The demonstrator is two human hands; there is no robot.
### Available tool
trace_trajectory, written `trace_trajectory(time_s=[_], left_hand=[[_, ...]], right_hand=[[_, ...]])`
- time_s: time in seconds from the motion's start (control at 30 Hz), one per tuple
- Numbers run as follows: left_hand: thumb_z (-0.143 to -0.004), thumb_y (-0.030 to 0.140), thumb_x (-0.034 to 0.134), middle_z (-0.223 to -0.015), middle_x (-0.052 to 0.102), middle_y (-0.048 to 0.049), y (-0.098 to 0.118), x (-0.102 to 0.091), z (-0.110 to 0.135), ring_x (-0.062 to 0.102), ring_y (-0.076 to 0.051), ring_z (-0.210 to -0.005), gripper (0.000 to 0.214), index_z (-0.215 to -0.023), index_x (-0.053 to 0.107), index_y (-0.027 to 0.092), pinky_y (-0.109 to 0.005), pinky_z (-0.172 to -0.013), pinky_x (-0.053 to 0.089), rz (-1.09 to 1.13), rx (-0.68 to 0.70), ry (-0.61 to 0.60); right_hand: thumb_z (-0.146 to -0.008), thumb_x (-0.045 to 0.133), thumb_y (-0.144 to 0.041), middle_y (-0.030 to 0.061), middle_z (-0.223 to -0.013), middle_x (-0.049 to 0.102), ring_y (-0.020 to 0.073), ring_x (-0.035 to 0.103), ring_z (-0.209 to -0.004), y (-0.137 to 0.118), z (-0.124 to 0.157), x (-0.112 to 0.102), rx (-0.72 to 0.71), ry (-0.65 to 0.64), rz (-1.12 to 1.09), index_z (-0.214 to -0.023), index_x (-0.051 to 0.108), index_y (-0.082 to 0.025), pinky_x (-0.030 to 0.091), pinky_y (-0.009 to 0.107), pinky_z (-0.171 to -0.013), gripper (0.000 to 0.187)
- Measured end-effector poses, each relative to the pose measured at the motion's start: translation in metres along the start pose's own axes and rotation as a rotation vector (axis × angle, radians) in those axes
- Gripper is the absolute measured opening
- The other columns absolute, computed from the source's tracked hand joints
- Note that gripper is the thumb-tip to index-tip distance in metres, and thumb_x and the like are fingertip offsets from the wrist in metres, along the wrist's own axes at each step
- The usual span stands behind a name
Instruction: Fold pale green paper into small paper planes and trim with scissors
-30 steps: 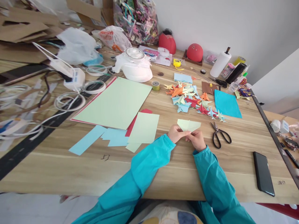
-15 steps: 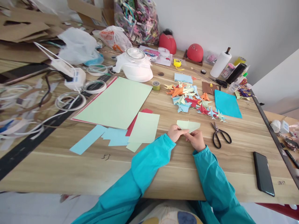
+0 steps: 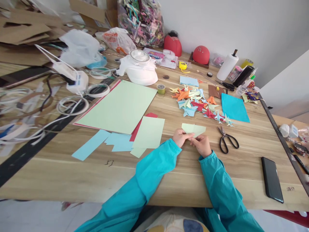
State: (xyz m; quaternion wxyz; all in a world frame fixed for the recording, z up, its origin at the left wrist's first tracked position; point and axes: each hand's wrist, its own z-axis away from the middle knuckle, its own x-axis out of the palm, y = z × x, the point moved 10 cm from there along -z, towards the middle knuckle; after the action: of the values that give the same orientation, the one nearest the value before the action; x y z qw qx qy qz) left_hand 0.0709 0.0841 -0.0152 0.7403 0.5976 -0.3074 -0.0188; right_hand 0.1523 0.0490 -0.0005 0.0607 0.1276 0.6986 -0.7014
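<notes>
A small folded sheet of pale green paper (image 3: pixel 196 129) is held between my two hands, its wide edge facing away from me. My left hand (image 3: pixel 181 137) pinches its left lower side, thumb on top. My right hand (image 3: pixel 202 144) grips the near edge from the right, fingertips close to the left thumb. Part of the paper is hidden under the fingers. Black-handled scissors (image 3: pixel 226 140) lie to the right of my right hand. Beyond the paper sits a pile of folded paper cranes (image 3: pixel 193 100) in orange, red, blue and pale green.
Left of my hands lie a pale green sheet (image 3: pixel 149 132), blue strips (image 3: pixel 91 145) and a large green sheet (image 3: pixel 120 103). A phone (image 3: pixel 272 179) rests near the right front. A teal square (image 3: pixel 235 108), a thread spool (image 3: pixel 161 89) and a white-wrapped bundle (image 3: pixel 138 69) stand farther back.
The folded paper has tilted slightly, its right end now a little further left, with both hands still pinching it. Nothing else on the table has visibly moved.
</notes>
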Motion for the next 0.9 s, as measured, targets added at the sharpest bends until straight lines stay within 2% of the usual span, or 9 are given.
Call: trace_trajectory(time_s=[0.13,0.27,0.47,0.6,0.7,0.8,0.9], left_hand=[[-0.057,0.030,0.074,-0.054,0.065,-0.0017,0.002,-0.007,-0.001,0.060,-0.016,-0.057,0.023,-0.046,0.062,0.014,-0.029,-0.061,0.049,-0.035,0.023,0.070],[-0.055,0.029,0.075,-0.057,0.067,-0.0016,-0.002,-0.013,-0.003,0.062,-0.017,-0.061,0.020,-0.049,0.063,0.014,-0.030,-0.069,0.049,-0.052,0.021,0.098],[-0.054,0.032,0.076,-0.052,0.063,-0.0014,-0.009,-0.016,-0.004,0.060,-0.017,-0.057,0.023,-0.051,0.065,0.013,-0.030,-0.062,0.049,-0.013,-0.007,0.126],[-0.051,0.032,0.078,-0.065,0.069,-0.0038,-0.005,-0.017,-0.004,0.063,-0.019,-0.069,0.027,-0.068,0.070,0.012,-0.032,-0.070,0.050,0.069,0.005,0.159],[-0.050,0.033,0.079,-0.069,0.070,-0.0050,0.001,-0.018,-0.003,0.063,-0.019,-0.069,0.031,-0.069,0.069,0.011,-0.032,-0.070,0.049,0.067,0.030,0.188],[-0.047,0.033,0.080,-0.065,0.069,-0.0042,0.006,-0.015,-0.001,0.062,-0.019,-0.065,0.031,-0.066,0.069,0.012,-0.030,-0.064,0.049,-0.026,0.030,0.182],[-0.048,0.034,0.079,-0.059,0.066,-0.0034,0.005,-0.010,0.001,0.058,-0.015,-0.055,0.031,-0.063,0.067,0.011,-0.027,-0.054,0.047,-0.037,0.006,0.162]], right_hand=[[-0.073,0.058,-0.049,-0.0028,-0.038,0.046,0.0065,0.035,-0.037,-0.003,0.001,0.001,-0.046,-0.005,0.067,-0.045,0.049,-0.017,0.026,0.021,-0.038,0.044],[-0.075,0.054,-0.051,-0.0037,-0.039,0.043,0.0066,0.033,-0.038,-0.006,0.001,0.003,-0.058,-0.018,0.099,-0.044,0.044,-0.018,0.024,0.022,-0.039,0.046],[-0.070,0.060,-0.051,-0.0038,-0.038,0.045,0.0067,0.034,-0.037,-0.002,0.001,0.002,0.012,-0.020,0.052,-0.044,0.047,-0.017,0.025,0.022,-0.040,0.045],[-0.070,0.061,-0.051,-0.0031,-0.042,0.049,0.0075,0.038,-0.040,-0.006,0.003,0.000,0.017,-0.016,-0.056,-0.049,0.050,-0.017,0.029,0.023,-0.042,0.041],[-0.075,0.055,-0.052,-0.0030,-0.042,0.048,0.0079,0.040,-0.041,-0.008,0.002,-0.007,0.011,0.035,-0.152,-0.052,0.050,-0.018,0.032,0.023,-0.044,0.041],[-0.073,0.057,-0.052,-0.0034,-0.039,0.046,0.0075,0.037,-0.039,-0.006,0.000,-0.017,0.018,0.121,-0.146,-0.049,0.048,-0.019,0.030,0.023,-0.042,0.042],[-0.072,0.059,-0.052,-0.0028,-0.038,0.046,0.0076,0.037,-0.038,-0.004,-0.002,-0.018,0.023,0.126,-0.127,-0.046,0.049,-0.018,0.030,0.023,-0.041,0.043]])
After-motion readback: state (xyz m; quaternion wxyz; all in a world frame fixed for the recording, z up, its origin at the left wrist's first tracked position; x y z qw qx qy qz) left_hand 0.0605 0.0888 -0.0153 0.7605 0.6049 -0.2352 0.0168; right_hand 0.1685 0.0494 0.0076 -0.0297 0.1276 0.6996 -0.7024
